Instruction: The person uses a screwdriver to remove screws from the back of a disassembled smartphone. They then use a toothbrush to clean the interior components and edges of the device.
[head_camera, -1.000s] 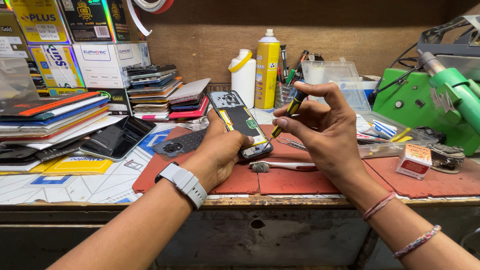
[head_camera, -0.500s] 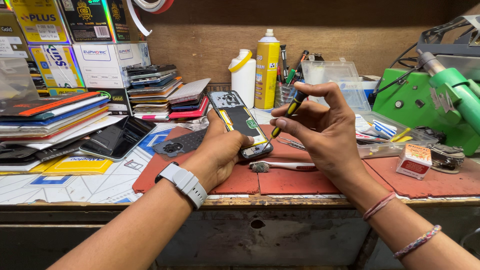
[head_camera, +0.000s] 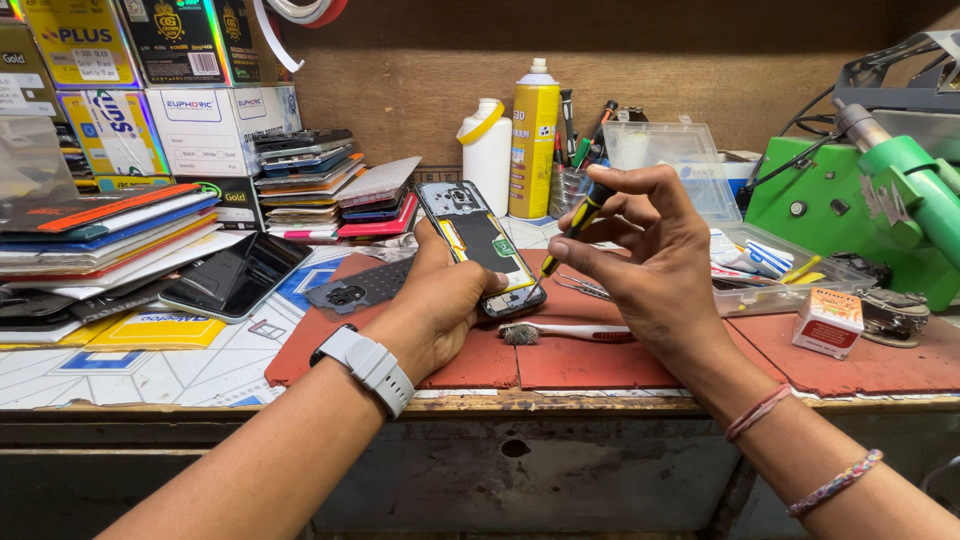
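Phone (head_camera: 480, 245) with its back cover off is the centre of everything here, propped up at a tilt over the red mat (head_camera: 860, 365) on the bench (head_camera: 150, 365). Left hand (head_camera: 440, 310) has its grip wrapped round the phone's lower end from underneath, fingers closed snug on it. Right hand (head_camera: 650, 265) sits just right of the phone, grip pinched shut on a yellow-and-black screwdriver (head_camera: 570, 228), tip down against the phone's lower right edge.

Packaging-wise: up and left of the phone there's a stack of boxes (head_camera: 120, 90), yellow, black and white ones with coloured labels, and below them a pile of flat sleeves (head_camera: 100, 235) in red, blue and white. Right behind the phone stand a white bottle (head_camera: 487, 150) and a tall yellow spray can (head_camera: 533, 140). Far right of the phone, on the mat, a small orange-and-white box (head_camera: 828, 322). A white brush (head_camera: 565, 333) lies just below the phone, and a dark back cover (head_camera: 360, 290) just left of it.
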